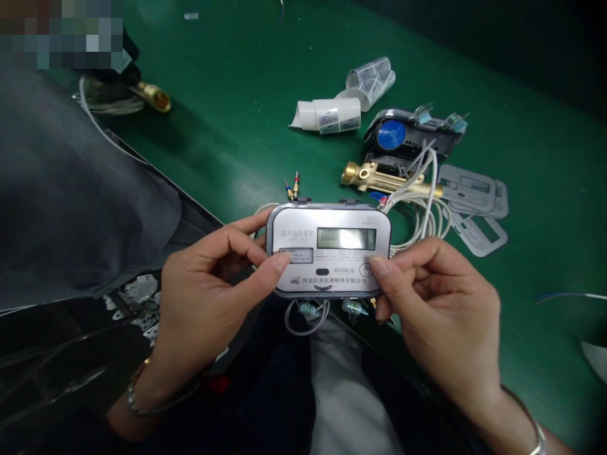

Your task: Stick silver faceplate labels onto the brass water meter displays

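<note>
Two bare hands, a bracelet on each wrist, dark clothing at the lap.
Left hand (208, 297) and right hand (441, 309) are bare, with short plain nails; forearms are bare to the frame edge. Left wrist: thin chain-type bracelet (142, 404), silver-toned, with a gold-toned bit on its upper side. Right wrist: smooth silver-toned bangle (538, 436), partly cut by the frame edge. Lap: dark navy garment (279, 392) with a light grey-white fabric panel (346, 392) down the middle; garment type can't be told.
</note>
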The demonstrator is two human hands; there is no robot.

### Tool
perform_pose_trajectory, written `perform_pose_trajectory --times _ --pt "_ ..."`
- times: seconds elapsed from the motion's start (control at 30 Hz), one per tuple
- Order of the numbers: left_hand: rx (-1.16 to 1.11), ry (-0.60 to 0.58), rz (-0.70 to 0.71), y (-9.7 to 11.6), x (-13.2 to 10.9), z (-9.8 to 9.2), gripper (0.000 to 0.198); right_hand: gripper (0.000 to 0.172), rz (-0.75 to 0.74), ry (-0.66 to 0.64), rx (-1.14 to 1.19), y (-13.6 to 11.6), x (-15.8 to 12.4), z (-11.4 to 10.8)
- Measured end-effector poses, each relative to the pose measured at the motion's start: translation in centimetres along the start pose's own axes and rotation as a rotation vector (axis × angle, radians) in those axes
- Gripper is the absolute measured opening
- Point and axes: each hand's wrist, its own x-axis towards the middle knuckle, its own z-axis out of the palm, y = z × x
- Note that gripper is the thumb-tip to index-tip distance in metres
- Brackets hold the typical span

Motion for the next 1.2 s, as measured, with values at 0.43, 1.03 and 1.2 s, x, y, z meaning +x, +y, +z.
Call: perform_pose_trajectory --times 0.43,1.03,1.2 --pt "-0.038 -0.021 0.045 -0.1 0.0 0.1 0.022 0.024 -0.049 0.012 -0.065 0.3 -0.2 0.1" --pt "-0.256 -0.046 -0.026 -1.0 0.0 -0.2 0.029 0.027 0.017 0.071 -0.104 0.5 -0.6 0.5" --pt "-0.475 -0.026 -0.064 -1.5 -0.4 -0.1 0.019 0.030 0.013 0.071 -0.127 0.5 -0.5 0.4"
